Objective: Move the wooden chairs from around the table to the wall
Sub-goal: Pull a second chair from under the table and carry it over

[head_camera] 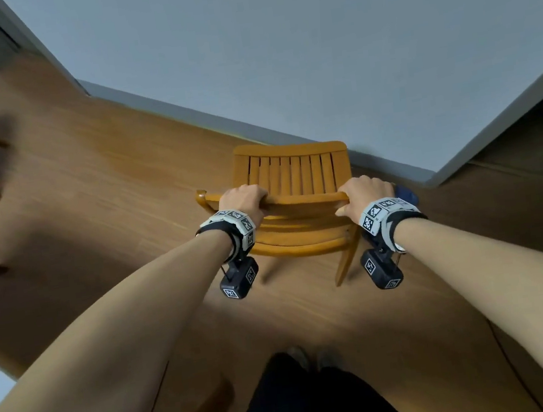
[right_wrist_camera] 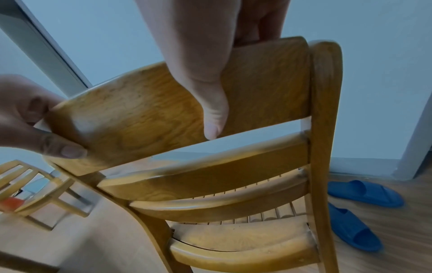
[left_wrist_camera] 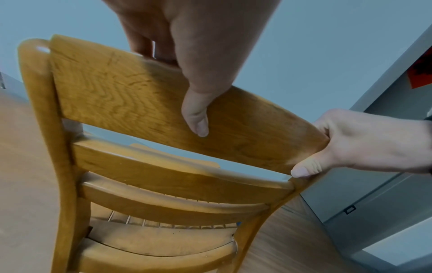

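Note:
A wooden chair (head_camera: 293, 171) with a slatted seat stands in front of me, its seat toward the pale wall (head_camera: 311, 45). My left hand (head_camera: 243, 199) grips the left part of the chair's top back rail (left_wrist_camera: 131, 99), fingers over the top and thumb on the near face. My right hand (head_camera: 363, 193) grips the right part of the same rail (right_wrist_camera: 264, 83) the same way. In the left wrist view my right hand (left_wrist_camera: 364, 142) shows at the rail's far end. In the right wrist view my left hand (right_wrist_camera: 30, 118) holds the other end.
The wooden floor (head_camera: 108, 210) meets a grey skirting along the wall. Blue slippers (right_wrist_camera: 360, 210) lie on the floor right of the chair, near a doorway corner (head_camera: 506, 112). Another wooden chair (right_wrist_camera: 35, 190) stands at the left. My dark trousers (head_camera: 317, 404) are below.

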